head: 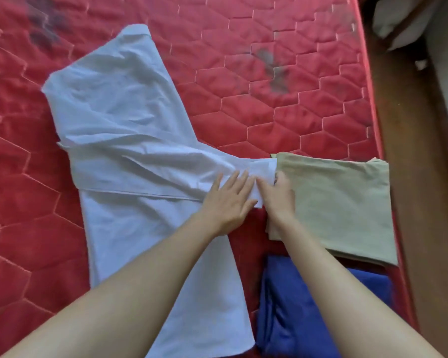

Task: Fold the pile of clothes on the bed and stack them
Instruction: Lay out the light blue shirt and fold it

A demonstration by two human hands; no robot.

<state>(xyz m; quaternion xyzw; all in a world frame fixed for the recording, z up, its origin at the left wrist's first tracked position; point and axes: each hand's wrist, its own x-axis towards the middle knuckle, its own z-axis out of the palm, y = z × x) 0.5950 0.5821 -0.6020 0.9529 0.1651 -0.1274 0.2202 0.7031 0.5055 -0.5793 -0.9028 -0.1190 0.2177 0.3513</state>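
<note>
A pale blue-white shirt (119, 120) lies spread on the red quilted mattress (269, 112), one sleeve folded across toward the right. My left hand (230, 200) lies flat, fingers apart, on that sleeve near its cuff. My right hand (278, 195) pinches the sleeve's cuff end, just where it meets a folded beige garment (339, 205). A folded blue garment (290, 311) lies nearer to me, below the beige one and partly under my right forearm.
The mattress edge runs down the right side, with a brown wooden bed frame (411, 177) beyond it. A white pillow or cloth (398, 19) sits at the top right. Dark stains mark the mattress at the back.
</note>
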